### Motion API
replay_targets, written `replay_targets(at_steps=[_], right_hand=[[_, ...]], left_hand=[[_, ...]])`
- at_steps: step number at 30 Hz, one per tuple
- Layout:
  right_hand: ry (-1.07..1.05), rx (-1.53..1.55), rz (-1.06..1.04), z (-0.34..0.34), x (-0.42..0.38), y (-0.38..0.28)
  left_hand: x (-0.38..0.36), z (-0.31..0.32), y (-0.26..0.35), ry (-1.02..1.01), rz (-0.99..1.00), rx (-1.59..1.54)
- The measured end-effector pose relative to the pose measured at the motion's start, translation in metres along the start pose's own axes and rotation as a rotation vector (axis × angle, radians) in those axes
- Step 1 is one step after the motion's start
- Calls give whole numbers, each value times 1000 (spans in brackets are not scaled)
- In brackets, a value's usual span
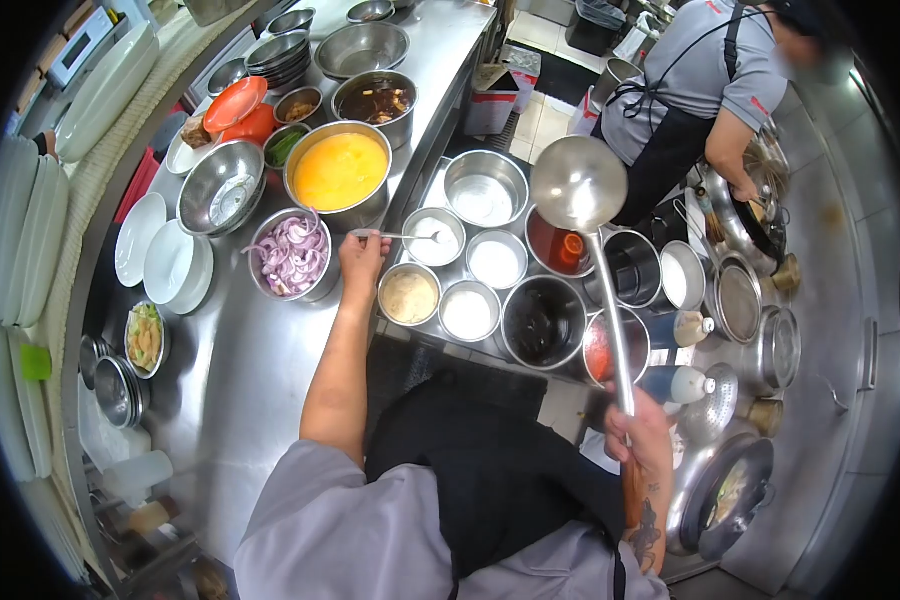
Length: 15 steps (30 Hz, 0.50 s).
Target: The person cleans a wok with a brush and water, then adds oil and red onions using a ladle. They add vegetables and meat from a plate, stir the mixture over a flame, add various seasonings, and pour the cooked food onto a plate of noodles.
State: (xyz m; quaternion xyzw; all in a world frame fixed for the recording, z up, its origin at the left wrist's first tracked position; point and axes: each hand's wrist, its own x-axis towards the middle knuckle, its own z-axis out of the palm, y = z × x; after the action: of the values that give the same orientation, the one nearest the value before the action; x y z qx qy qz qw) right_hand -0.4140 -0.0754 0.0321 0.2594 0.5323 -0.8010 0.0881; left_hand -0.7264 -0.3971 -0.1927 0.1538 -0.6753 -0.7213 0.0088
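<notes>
A small metal spoon [405, 236] is pinched in my left hand [363, 258], its bowl over a round tin of white powder [433, 249]. Closed around the long handle of a large ladle [579, 186] is my right hand [642, 430]; the ladle's bowl is raised above the tins. Sliced red onion [291, 256] fills a metal bowl just left of my left hand. Behind that hand stands a pot of yellow liquid [340, 171]. More tins surround the spoon, one with beige powder [408, 296] and others with white contents [469, 311].
A co-worker [685, 90] in a grey shirt and black apron stands at the upper right by a wok [745, 215]. Another wok [728, 495] sits at the lower right. Squeeze bottles [678, 384] are near my right hand. White plates [180, 262] and metal bowls [222, 188] line the left.
</notes>
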Motion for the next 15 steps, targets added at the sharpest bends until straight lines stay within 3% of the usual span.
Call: replay_targets(at_steps=[4, 5, 6, 8, 10, 12, 15], right_hand=[[17, -227, 80, 9, 29, 14], [-13, -323, 109, 15, 35, 14], [-44, -420, 140, 17, 40, 16], [-102, -362, 145, 10, 44, 25], [-156, -213, 187, 8, 43, 28], [-131, -200, 182, 10, 34, 22], [-78, -211, 135, 11, 20, 13]], left_hand=[[-22, 21, 58, -67, 110, -114], [-23, 25, 63, -74, 305, -39], [-29, 24, 66, -74, 304, -38], [-54, 20, 97, 76, 707, 465], [-65, 9, 95, 117, 737, 456], [-82, -9, 87, 99, 771, 624], [-107, -24, 61, 52, 735, 602]])
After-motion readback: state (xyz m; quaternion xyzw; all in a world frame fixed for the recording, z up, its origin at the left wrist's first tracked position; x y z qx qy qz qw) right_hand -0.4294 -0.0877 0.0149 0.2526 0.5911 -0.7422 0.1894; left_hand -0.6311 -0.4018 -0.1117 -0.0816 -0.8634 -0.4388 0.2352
